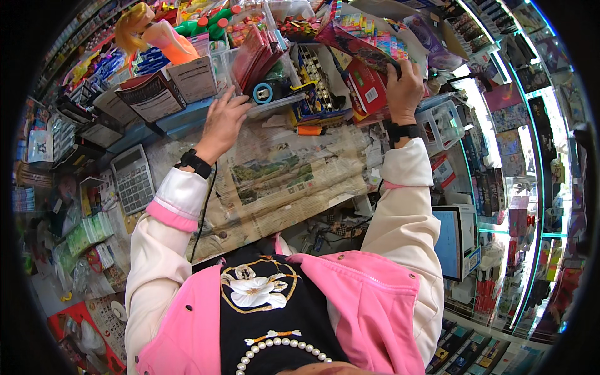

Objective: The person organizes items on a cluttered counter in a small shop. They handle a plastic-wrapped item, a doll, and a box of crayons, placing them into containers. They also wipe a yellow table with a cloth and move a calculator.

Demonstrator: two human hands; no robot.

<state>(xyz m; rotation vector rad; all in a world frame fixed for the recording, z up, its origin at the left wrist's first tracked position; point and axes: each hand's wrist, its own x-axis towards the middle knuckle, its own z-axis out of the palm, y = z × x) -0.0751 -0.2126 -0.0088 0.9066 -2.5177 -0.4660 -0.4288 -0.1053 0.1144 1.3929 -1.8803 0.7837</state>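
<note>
My left hand has its fingers spread, with nothing in them, at the front edge of a clear plastic bin. In that bin are red packets and a blue-rimmed roll of tape. Farther right, my right hand grips the near corner of a dark pink printed cardboard display box, which is tilted and has small colourful packets behind its front panel. Just left of that hand lies a red box with a white label. An orange spool lies below the bins.
A printed sheet under clear plastic covers the counter, crossed by a black cable. At left sit a calculator and upright cards. A clear tub, a screen and lit shelves stand at right.
</note>
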